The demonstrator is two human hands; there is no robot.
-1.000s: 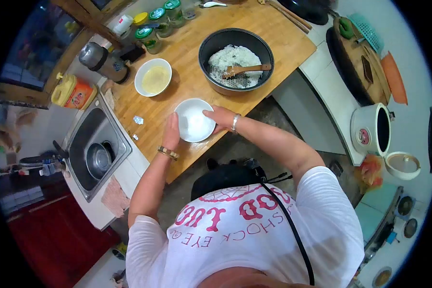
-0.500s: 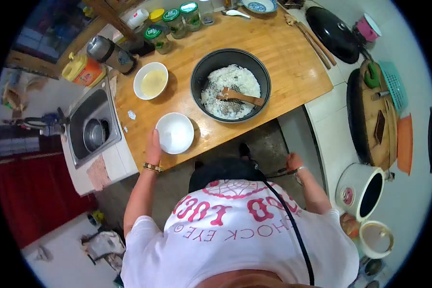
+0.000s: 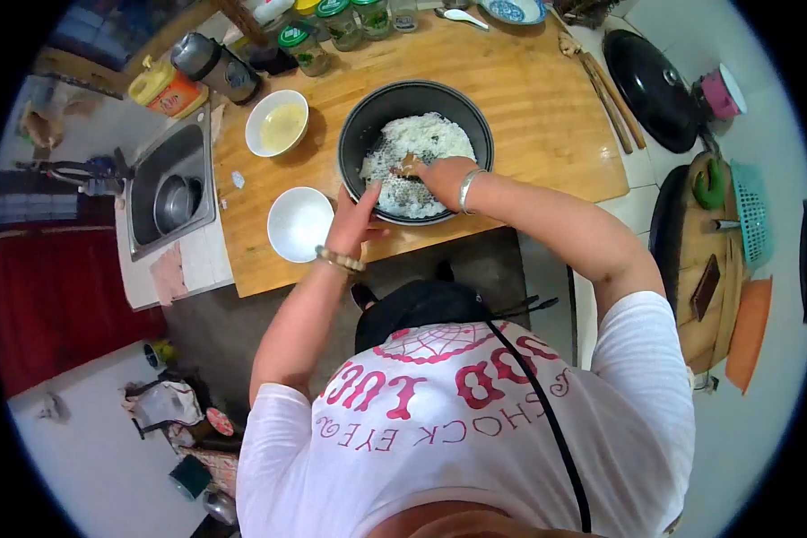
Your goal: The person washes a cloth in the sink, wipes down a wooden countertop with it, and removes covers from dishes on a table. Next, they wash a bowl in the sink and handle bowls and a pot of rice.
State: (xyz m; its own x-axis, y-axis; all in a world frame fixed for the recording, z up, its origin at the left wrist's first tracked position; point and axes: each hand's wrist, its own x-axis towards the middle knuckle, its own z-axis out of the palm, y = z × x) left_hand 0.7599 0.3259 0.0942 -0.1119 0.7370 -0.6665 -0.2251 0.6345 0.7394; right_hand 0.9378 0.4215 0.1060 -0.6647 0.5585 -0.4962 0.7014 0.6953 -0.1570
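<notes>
A dark inner pot [image 3: 360,117] of a rice cooker stands near the table's front edge, with white cooked rice [image 3: 430,134] in it. My right hand [image 3: 448,182] reaches into the pot, closed around a wooden spatula [image 3: 410,165] whose handle is mostly hidden under my fingers. At the pot's near left side, my left hand [image 3: 357,220] grips the rim, thumb up over the edge and fingers outside. Left of that hand sits a white bowl [image 3: 298,224], apart from the pot. Behind it, another white bowl [image 3: 254,142] contains a pale yellow liquid [image 3: 282,128].
On the left are a sink [image 3: 139,229] with a metal pot [image 3: 172,204], a yellow jug [image 3: 166,90] and a thermos [image 3: 213,67]. Green-lidded jars [image 3: 309,56], a white spoon [image 3: 466,18] and a patterned dish [image 3: 516,11] line the back. A black lid [image 3: 650,94] lies right.
My left hand has left the empty white bowl and taken hold of the pot's rim. My right hand has come up from my side and gripped the wooden spatula in the rice.
</notes>
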